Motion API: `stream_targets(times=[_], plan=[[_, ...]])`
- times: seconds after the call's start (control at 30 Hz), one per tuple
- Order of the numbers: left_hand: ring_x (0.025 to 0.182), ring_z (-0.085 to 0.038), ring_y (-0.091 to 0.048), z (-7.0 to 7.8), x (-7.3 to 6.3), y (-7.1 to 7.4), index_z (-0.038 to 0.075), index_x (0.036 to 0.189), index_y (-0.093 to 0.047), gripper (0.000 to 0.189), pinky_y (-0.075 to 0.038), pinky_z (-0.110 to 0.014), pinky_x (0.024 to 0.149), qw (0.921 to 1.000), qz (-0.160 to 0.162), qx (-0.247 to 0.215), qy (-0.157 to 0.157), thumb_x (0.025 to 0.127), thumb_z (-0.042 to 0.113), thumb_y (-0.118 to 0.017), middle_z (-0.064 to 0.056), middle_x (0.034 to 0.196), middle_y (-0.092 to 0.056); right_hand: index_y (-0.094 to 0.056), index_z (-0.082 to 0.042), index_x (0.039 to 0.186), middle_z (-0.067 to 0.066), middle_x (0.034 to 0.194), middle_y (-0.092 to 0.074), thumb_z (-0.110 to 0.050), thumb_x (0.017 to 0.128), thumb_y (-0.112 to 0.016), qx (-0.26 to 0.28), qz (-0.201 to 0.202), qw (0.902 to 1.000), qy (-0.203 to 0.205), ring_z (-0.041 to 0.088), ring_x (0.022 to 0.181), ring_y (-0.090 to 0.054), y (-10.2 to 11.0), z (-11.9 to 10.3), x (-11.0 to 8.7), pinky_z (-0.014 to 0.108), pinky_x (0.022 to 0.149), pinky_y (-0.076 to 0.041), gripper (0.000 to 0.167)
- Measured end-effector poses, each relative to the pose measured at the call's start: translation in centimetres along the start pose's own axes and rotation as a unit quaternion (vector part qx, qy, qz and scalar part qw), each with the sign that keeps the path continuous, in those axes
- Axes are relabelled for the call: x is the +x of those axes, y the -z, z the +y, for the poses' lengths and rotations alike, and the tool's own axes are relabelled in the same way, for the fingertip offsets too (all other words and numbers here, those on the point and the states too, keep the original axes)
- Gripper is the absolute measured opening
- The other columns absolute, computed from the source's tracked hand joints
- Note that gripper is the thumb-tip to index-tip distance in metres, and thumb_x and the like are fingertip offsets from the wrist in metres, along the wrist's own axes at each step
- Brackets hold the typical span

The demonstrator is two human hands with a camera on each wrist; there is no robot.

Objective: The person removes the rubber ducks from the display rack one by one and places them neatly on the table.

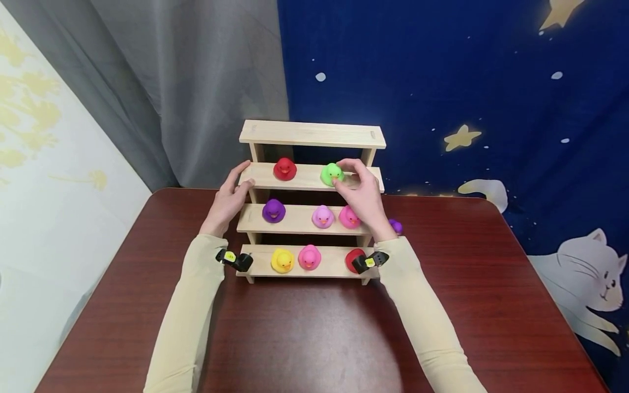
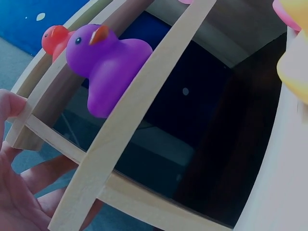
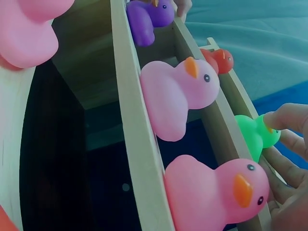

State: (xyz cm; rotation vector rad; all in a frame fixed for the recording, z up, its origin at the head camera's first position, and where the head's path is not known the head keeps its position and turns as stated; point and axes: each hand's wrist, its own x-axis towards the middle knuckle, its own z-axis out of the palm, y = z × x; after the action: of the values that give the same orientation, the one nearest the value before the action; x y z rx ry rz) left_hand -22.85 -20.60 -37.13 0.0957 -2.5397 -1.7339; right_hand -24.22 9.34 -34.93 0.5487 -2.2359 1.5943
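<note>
Around the green duck [image 1: 330, 172], curved right fingers [image 1: 354, 164].

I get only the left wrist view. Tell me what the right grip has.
Observer: The right grip holds the green duck at the second shelf from the top.
Operator: Report what sits toward the right end of the bottom shelf.
Observer: A red toy, partly hidden by the right wrist camera.
Operator: Check to the right of the rack.
Observer: A purple toy shows there.

arms [image 1: 422, 314] outstretched, right fingers [image 1: 354, 165] curled
</note>
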Motion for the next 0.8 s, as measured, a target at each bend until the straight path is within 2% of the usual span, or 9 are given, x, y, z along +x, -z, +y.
stream_targets(times=[0.27, 0.43, 0.67, 0.8], plan=[[0.061, -0.014, -0.037, 0.1, -0.1, -0.1, 0.043, 0.148, -0.034, 0.051, -0.034, -0.032, 0.067, 1.0000, -0.002, 0.003, 0.005, 0.099, 0.042, -0.049, 0.000, 0.068, -0.037, -0.065, -0.006, 0.114, 0.006, 0.112, -0.065, -0.007, 0.084, -0.075, -0.002, -0.005, 0.9999, 0.015, 0.018, 0.107, -0.055, 0.4, -0.4, -0.4, 0.038, 0.095, -0.038, 0.032], [0.063, -0.015, -0.038, 0.0, -0.1, -0.1, 0.042, 0.148, -0.035, 0.051, -0.034, -0.032, 0.068, 1.0000, 0.000, 0.003, 0.003, 0.099, 0.042, -0.049, 0.000, 0.070, -0.038, -0.064, 0.000, 0.116, 0.013, 0.113, -0.065, -0.001, 0.083, -0.074, 0.005, 0.004, 0.9994, 0.033, 0.026, 0.107, -0.056, 0.8, -1.1, -0.8, 0.047, 0.094, -0.039, 0.035], [0.062, -0.014, -0.037, 0.1, -0.2, -0.1, 0.044, 0.148, -0.035, 0.051, -0.033, -0.031, 0.066, 1.0000, -0.003, 0.003, 0.005, 0.099, 0.042, -0.049, 0.000, 0.068, -0.037, -0.062, 0.012, 0.113, 0.025, 0.111, -0.064, 0.010, 0.082, -0.070, 0.004, 0.015, 0.9988, 0.046, 0.036, 0.107, -0.055, 2.0, -4.5, -2.0, 0.054, 0.093, -0.039, 0.032], [0.068, -0.016, -0.040, 0.1, -0.2, -0.1, 0.043, 0.148, -0.034, 0.051, -0.033, -0.033, 0.071, 1.0000, -0.002, 0.004, 0.007, 0.099, 0.042, -0.048, -0.003, 0.076, -0.043, -0.062, 0.014, 0.111, 0.027, 0.109, -0.063, 0.012, 0.081, -0.070, 0.008, 0.019, 0.9982, 0.056, 0.037, 0.104, -0.056, 2.6, -5.1, -2.4, 0.056, 0.091, -0.039, 0.032]])
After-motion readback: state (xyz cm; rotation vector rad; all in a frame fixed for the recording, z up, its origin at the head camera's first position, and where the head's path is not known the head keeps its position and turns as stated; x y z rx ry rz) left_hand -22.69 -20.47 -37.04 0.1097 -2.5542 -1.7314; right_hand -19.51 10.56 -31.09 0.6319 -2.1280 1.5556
